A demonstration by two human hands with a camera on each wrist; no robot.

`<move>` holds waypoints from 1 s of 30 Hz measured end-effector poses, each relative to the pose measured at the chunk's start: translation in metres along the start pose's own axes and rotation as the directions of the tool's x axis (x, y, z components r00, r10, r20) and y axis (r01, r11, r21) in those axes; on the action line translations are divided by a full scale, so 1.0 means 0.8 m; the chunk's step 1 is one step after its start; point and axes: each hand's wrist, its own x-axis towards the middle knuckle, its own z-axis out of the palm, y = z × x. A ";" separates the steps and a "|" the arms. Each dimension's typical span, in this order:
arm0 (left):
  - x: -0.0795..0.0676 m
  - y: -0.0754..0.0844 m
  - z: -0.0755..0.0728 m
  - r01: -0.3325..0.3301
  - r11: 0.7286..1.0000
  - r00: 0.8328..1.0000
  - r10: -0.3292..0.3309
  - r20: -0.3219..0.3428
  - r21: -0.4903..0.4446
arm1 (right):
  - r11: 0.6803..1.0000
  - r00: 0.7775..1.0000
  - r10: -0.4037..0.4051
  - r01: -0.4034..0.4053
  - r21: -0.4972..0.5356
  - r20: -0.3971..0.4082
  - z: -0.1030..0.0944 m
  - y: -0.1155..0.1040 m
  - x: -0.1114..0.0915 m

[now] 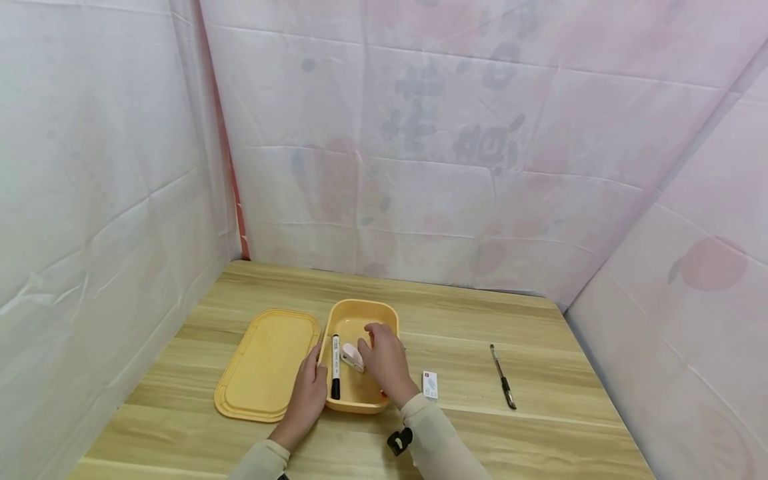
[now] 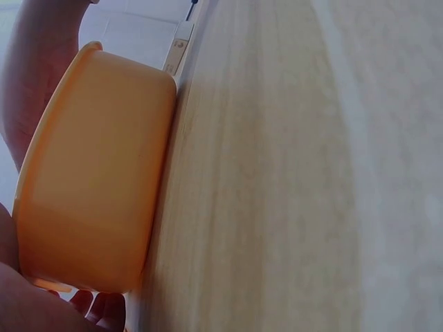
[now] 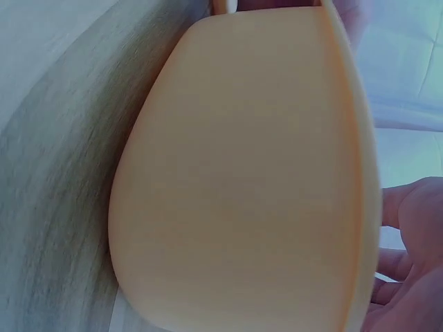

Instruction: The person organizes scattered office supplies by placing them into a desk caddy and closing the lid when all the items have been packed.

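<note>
A yellow plastic box stands lidless on the table, its wall filling much of both wrist views. My left hand grips its left side, thumb by the rim and fingers along the outside. Inside lie a white marker with black ends and a small pale pink object shaped like a mini stapler. Over the box's right part hovers my right hand, its fingers loosely bent beside the pink object, with nothing visible between them. A bit of red shows beneath that hand, too covered to identify.
Left of the box lies its flat yellow lid. To the right are a small white carton with a red mark and, farther off, a black pen. Fabric walls enclose the wooden table at the back and sides.
</note>
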 end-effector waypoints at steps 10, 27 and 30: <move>0.002 -0.002 0.000 0.003 1.000 1.000 -0.003 0.013 -0.006 | 0.999 0.999 0.034 -0.034 0.005 0.014 -0.009 -0.004 -0.005; 0.001 0.002 -0.003 0.002 1.000 1.000 -0.002 0.011 0.009 | 0.996 0.996 0.081 -0.082 -0.044 -0.026 -0.033 0.032 -0.009; 0.002 0.001 -0.005 0.010 1.000 1.000 -0.010 0.001 0.003 | 0.993 0.993 0.116 -0.117 -0.029 -0.021 -0.039 0.041 -0.008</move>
